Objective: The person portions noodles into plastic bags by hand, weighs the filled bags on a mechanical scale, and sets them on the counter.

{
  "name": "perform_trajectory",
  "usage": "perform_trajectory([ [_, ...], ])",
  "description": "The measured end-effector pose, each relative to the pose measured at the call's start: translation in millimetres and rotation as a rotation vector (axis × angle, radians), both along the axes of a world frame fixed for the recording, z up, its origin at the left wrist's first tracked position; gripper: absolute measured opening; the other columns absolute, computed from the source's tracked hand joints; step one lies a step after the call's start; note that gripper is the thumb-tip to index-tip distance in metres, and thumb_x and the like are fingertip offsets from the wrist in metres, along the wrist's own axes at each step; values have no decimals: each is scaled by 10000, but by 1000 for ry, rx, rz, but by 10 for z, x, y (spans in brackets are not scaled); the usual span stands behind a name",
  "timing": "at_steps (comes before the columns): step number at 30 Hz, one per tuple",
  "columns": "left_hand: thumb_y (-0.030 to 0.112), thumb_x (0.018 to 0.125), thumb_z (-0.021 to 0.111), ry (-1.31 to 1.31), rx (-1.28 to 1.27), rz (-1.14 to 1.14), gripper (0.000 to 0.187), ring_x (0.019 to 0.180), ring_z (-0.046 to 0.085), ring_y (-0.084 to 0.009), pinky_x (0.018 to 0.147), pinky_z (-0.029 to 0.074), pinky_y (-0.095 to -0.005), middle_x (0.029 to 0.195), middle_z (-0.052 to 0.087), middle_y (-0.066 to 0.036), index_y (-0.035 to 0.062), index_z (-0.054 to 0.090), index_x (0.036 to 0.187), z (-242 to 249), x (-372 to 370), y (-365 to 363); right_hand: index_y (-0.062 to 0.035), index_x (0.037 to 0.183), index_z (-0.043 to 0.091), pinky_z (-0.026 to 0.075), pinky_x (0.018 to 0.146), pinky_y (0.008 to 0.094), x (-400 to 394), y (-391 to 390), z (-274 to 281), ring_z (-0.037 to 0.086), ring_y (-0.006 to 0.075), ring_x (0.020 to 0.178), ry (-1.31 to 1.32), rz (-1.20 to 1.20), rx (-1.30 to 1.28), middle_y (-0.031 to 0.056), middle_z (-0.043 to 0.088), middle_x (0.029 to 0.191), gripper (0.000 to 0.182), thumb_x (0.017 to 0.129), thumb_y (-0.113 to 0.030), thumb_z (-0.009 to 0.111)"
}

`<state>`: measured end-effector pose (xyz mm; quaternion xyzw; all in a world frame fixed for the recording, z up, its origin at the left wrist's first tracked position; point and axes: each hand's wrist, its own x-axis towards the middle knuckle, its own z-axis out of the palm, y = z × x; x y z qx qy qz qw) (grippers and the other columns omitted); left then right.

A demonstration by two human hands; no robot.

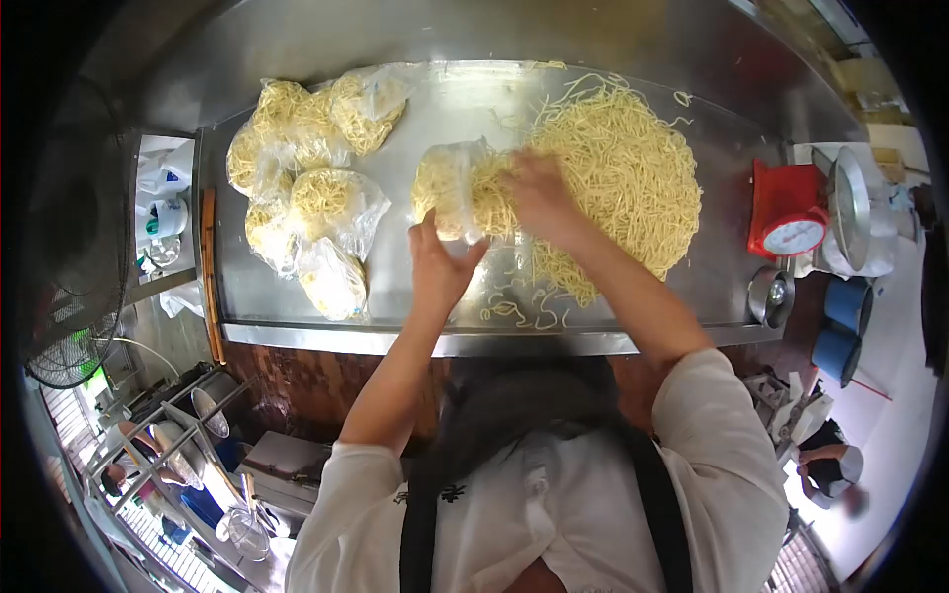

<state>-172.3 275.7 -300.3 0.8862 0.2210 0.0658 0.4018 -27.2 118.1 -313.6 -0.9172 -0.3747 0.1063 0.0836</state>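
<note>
A clear plastic bag [440, 183] partly filled with yellow noodles lies on the steel table, its mouth facing right. My left hand [441, 262] grips the bag's near edge, with fingers and thumb on either side of the plastic. Noodles [491, 198] spill across the bag's mouth. Over them is my right hand [546, 201], touching the noodles between the bag and the big pile; motion smears its fingers. The large pile of loose noodles [628, 178] spreads to the right of my right hand.
Several filled noodle bags [321, 203] sit at the left. A red scale [786, 208] stands at the right, near a metal bowl [771, 296]. Stray noodles [524, 304] lie near the table's front rim [395, 341]. Another person [830, 465] is at the lower right.
</note>
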Motion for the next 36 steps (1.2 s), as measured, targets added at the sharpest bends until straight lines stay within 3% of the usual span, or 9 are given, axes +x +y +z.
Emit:
perform_trajectory([
  [5,209,915,638,-69,-7,71,262,761,609,-271,670,488,-385,855,626,-145,2,599,1069,-283,393,82,-61,1154,624,467,913,439,51,437,-318,548,354,1148,248,81,76,200,608,1176,324,833,-62,580],
  [8,194,999,523,-132,-324,139,247,649,530,-141,571,425,-316,706,594,-103,-16,626,920,568,311,104,-34,1088,599,518,698,446,117,447,-20,622,323,706,312,107,410,141,631,802,241,863,-119,602],
  [10,206,1003,525,-151,-361,56,241,627,502,-116,548,406,-304,703,580,-67,-2,623,932,616,216,7,-17,1024,610,521,760,448,-36,661,-107,628,354,798,919,-269,889,178,640,874,220,819,-96,620],
  [13,223,1019,519,-174,-635,180,203,594,441,-64,533,381,-225,716,539,21,39,584,961,288,247,319,-14,1070,595,489,871,411,-104,709,55,598,327,970,516,-98,898,179,619,1028,289,784,-42,622],
  [15,214,1025,505,-293,-790,298,200,585,426,-50,524,376,-209,708,510,20,41,576,956,362,309,495,-13,1171,563,465,914,412,-147,324,245,569,285,1006,6,9,646,174,586,1071,387,796,-63,645],
  [19,212,1016,521,-200,-888,255,201,624,526,-52,545,449,-249,747,580,0,19,576,1033,87,330,583,4,1244,545,329,1079,471,-246,357,-540,519,304,1164,48,-60,40,150,584,1125,499,758,-58,640],
  [26,123,833,648,222,-26,-452,485,774,632,-403,720,504,-458,809,659,-219,86,547,1307,359,642,329,-50,1074,603,504,775,465,149,97,512,618,396,852,447,118,523,229,638,896,286,794,-90,648],
  [29,132,852,589,138,103,-470,424,855,648,-408,756,514,-484,877,672,-242,96,562,1273,-448,821,400,-35,1022,592,537,747,427,155,-13,685,645,344,841,524,26,931,168,650,956,171,855,-68,612],
  [36,125,838,551,325,250,-363,300,859,659,-406,761,520,-497,888,683,-234,67,610,1126,-411,590,512,-94,902,598,485,576,313,333,-2,1713,513,184,557,1205,-101,2080,56,587,748,218,951,-296,534],
])
